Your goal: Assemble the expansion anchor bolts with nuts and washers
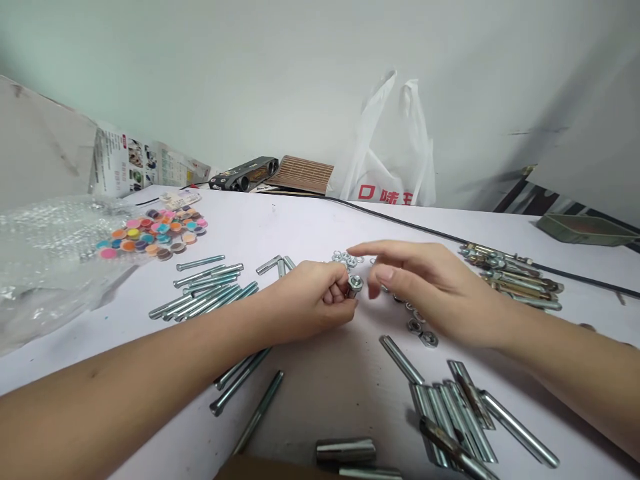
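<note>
My left hand point(320, 300) is closed around an expansion bolt point(355, 285), whose nut end pokes up between thumb and fingers; the rest of it is hidden in the fist. Just to the right, my right hand point(430, 287) is held apart from it with fingers spread and nothing visible in them. Small washers point(345, 258) lie behind my hands. Several hex nuts point(429, 339) rest below my right palm. Metal sleeves point(457, 413) are piled at the lower right, and long bolts point(205, 290) lie in rows on the left, partly behind my left forearm.
Assembled bolts point(520, 277) are heaped at the right beside a black cable point(400, 223) and a green tray point(585, 229). Colourful discs point(155, 230) and clear plastic wrap point(60, 247) lie at the left. A white plastic bag point(393, 147) stands at the back.
</note>
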The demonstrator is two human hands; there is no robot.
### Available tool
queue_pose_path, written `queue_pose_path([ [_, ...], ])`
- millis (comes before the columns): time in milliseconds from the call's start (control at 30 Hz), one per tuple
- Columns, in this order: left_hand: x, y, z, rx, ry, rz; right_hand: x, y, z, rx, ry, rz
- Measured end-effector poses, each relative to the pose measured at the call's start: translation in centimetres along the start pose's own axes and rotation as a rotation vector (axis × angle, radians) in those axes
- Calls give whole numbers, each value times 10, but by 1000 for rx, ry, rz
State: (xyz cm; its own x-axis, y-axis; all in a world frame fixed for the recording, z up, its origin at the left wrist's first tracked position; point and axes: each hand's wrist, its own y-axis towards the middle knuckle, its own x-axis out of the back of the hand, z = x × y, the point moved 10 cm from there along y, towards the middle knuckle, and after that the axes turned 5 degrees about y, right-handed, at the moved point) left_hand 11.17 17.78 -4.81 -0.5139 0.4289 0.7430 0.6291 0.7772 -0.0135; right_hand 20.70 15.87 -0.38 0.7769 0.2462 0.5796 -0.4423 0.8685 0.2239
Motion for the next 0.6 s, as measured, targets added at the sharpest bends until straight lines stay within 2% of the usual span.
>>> queue_pose_path([
  [67, -2, 0, -1, -8, -15, 10, -4, -1, 7, 79, -29, 29],
  [133, -4, -1, 1, 5, -40, 30, 5, -3, 10, 119, -27, -45],
  [200, -5, -1, 3, 26, -41, 37, 14, -5, 7, 93, -36, -133],
  [233, -4, -1, 4, 31, -29, 32, 13, -5, 4, 61, -49, -135],
  [333, -3, 0, 1, 8, 15, 30, -6, -3, -2, 11, -134, -16],
  [433, -3, -1, -5, -46, 54, 42, -17, -1, 8, 96, -270, 41],
  [500, -4, -3, -7, -63, 83, 56, -7, 3, 12, 95, -335, 11],
  [600, -5, -5, -6, -64, 109, 54, 31, 8, 0, -102, -448, 13],
])
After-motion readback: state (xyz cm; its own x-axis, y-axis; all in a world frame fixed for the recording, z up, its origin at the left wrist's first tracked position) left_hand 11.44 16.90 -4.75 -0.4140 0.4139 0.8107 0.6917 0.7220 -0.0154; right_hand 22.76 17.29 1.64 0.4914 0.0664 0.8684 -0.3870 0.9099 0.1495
